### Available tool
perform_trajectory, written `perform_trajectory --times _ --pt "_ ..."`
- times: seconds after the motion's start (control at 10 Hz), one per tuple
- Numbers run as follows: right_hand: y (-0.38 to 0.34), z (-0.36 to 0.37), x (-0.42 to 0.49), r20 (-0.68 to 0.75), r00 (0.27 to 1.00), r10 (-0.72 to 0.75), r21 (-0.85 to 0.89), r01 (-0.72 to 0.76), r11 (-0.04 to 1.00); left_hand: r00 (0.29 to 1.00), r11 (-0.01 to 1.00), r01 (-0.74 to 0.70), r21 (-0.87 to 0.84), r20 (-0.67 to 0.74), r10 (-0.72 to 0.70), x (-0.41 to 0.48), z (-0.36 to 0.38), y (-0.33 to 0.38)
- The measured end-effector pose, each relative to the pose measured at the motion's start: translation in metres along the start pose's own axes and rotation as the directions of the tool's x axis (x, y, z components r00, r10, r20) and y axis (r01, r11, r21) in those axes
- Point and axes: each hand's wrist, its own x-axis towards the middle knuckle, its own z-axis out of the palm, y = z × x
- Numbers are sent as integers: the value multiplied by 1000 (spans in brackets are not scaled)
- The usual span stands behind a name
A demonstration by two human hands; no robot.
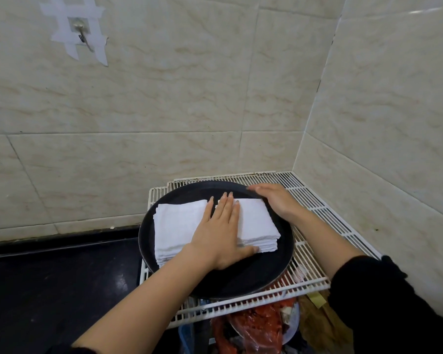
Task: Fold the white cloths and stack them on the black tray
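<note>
A round black tray (pixel 241 279) rests on a white wire rack. Two stacks of folded white cloths lie side by side on it: a left stack (pixel 177 226) and a right stack (pixel 258 226). My left hand (pixel 223 228) lies flat, fingers spread, across the seam between the two stacks, with its thumb at the front edge of the right stack. My right hand (pixel 271 198) sits at the tray's far right rim, fingers against the back corner of the right stack. Neither hand holds a cloth.
The white wire rack (pixel 325 226) stands in a tiled wall corner. Beneath it are red plastic bags (pixel 256 325) and brown wrapping (pixel 317 318). A dark counter (pixel 49 282) lies to the left. A taped metal hook (pixel 81 34) hangs on the wall.
</note>
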Motion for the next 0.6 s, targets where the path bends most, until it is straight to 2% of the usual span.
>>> perform_trajectory --times 0.1,0.2,0.3,0.4,0.5,0.6 --pt "-15 2 11 113 991 77 -164 -57 985 1000 991 -26 128 -8 27 -3 3 -1" --pt "-23 11 19 216 961 174 -418 -70 906 1000 980 -25 198 -4 26 -3 7 -1" --pt "-27 13 26 238 947 218 -503 -72 861 999 977 -22 213 -27 28 -3 7 -1" --pt "-32 8 27 254 925 283 -512 -119 850 998 979 -12 203 -50 23 -2 9 -2" --pt "-34 4 27 282 926 253 -525 -72 848 999 986 -13 164 -46 21 -6 10 1" --pt "-27 5 32 217 968 129 -321 -54 945 996 998 -8 55 -93 13 -11 3 -4"
